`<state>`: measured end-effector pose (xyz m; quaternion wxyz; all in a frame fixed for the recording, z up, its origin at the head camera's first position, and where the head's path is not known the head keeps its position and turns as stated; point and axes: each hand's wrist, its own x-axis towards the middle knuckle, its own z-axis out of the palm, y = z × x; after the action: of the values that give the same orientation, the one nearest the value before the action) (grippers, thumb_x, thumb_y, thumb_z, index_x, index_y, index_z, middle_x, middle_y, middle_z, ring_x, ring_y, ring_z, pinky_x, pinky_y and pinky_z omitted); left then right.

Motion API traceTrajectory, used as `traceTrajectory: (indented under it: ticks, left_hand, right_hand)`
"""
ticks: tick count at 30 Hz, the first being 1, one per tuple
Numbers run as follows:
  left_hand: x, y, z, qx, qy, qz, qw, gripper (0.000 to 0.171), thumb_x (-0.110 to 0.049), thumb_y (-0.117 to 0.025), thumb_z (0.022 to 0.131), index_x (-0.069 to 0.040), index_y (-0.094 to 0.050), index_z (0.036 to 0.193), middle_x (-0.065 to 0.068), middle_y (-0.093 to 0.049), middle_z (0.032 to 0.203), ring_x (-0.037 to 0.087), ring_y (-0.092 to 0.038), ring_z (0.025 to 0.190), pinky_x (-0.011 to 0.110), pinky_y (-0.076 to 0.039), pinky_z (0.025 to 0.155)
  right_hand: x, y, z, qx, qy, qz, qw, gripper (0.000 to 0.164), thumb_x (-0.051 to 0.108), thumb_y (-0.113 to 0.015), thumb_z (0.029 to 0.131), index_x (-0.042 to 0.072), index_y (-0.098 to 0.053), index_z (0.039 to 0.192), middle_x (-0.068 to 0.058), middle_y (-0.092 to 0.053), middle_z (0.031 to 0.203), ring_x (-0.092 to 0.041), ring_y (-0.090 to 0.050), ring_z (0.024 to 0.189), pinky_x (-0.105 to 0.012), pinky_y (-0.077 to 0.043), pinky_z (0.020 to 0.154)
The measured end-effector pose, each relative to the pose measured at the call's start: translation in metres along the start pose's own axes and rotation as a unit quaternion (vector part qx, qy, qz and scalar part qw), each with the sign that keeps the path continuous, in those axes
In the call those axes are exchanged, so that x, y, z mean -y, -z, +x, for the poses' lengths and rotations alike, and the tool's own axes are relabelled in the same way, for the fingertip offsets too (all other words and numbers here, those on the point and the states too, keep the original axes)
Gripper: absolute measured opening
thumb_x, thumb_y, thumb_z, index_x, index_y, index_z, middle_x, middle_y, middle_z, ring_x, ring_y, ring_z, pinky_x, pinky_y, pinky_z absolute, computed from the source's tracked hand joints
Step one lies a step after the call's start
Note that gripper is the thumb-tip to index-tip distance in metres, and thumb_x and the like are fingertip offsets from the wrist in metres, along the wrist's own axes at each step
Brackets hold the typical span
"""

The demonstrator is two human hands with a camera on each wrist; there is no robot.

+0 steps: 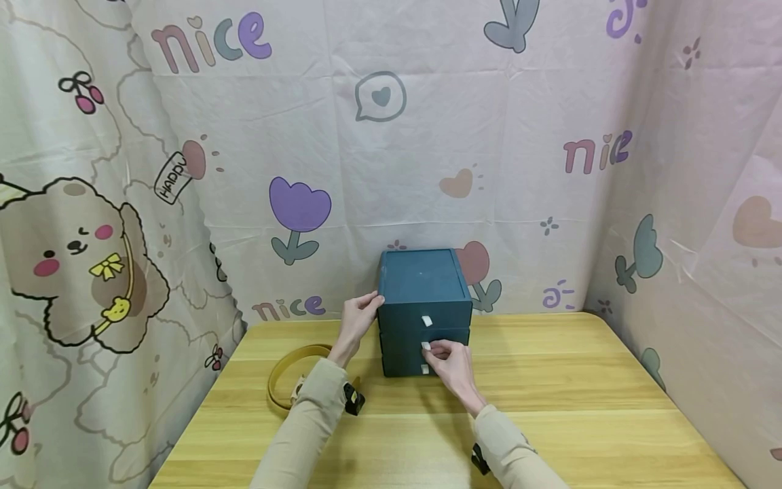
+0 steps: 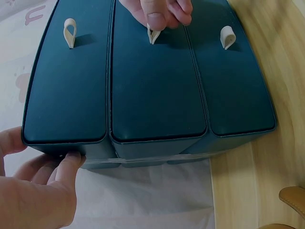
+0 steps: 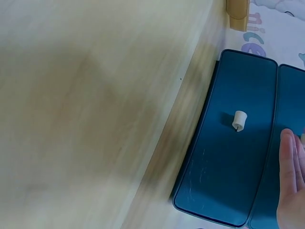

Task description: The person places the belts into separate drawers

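Observation:
A dark teal three-drawer storage box (image 1: pixel 421 278) stands on the table, its drawers all flush at the front. Each drawer front carries a small cream loop tab. My left hand (image 1: pixel 357 319) grips the box's upper left front corner, fingers and thumb bent about the edge in the left wrist view. With thumb and fingers, my right hand (image 1: pixel 452 365) pinches the middle drawer's tab (image 2: pixel 152 38). The top tab (image 1: pixel 427 320) and bottom tab (image 1: pixel 425 369) are untouched. In the right wrist view, only part of the right hand shows at the right edge, in front of the middle drawer.
A coiled tan belt (image 1: pixel 275 377) lies on the wooden table (image 1: pixel 550 380) left of the box, partly behind my left forearm. Patterned cloth (image 1: pixel 397 156) hangs close behind the box and along both sides of the table.

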<state>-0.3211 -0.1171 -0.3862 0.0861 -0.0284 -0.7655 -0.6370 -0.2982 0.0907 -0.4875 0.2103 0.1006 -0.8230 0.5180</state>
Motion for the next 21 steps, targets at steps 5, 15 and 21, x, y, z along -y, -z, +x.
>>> traceTrajectory:
  ticks: [5, 15, 21]
  left_hand:
    - [0.000, 0.000, 0.000, 0.003, -0.001, -0.002, 1.0000, 0.046, -0.024, -0.061, 0.100, -0.002, -0.058, 0.140, 0.019, -0.057, 0.145, 0.033, -0.053, 0.136, 0.049, -0.047, 0.109]
    - [0.000, 0.001, 0.000, 0.006, 0.007, -0.013, 0.9999, 0.048, -0.025, -0.062, 0.100, -0.002, -0.057, 0.142, 0.019, -0.057, 0.145, 0.032, -0.056, 0.133, 0.048, -0.047, 0.110]
    - [-0.001, 0.000, -0.001, 0.003, 0.010, -0.015, 0.9998, 0.048, -0.025, -0.061, 0.101, -0.003, -0.056, 0.143, 0.019, -0.057, 0.145, 0.033, -0.054, 0.136, 0.049, -0.046, 0.110]
  right_hand:
    - [0.003, 0.002, 0.000, -0.010, -0.018, 0.003, 1.000, 0.013, 0.018, -0.081, 0.084, 0.005, -0.078, 0.086, -0.006, -0.076, 0.073, -0.009, -0.068, 0.062, -0.019, -0.053, 0.061]
    - [0.008, 0.006, 0.002, -0.036, -0.007, 0.032, 0.999, 0.014, 0.019, -0.081, 0.085, 0.005, -0.078, 0.085, -0.008, -0.073, 0.065, -0.010, -0.066, 0.048, -0.020, -0.049, 0.051]
    - [0.013, 0.009, 0.005, -0.060, 0.016, 0.036, 0.997, 0.013, 0.019, -0.076, 0.090, 0.008, -0.079, 0.085, -0.009, -0.072, 0.065, -0.005, -0.060, 0.049, -0.019, -0.046, 0.052]
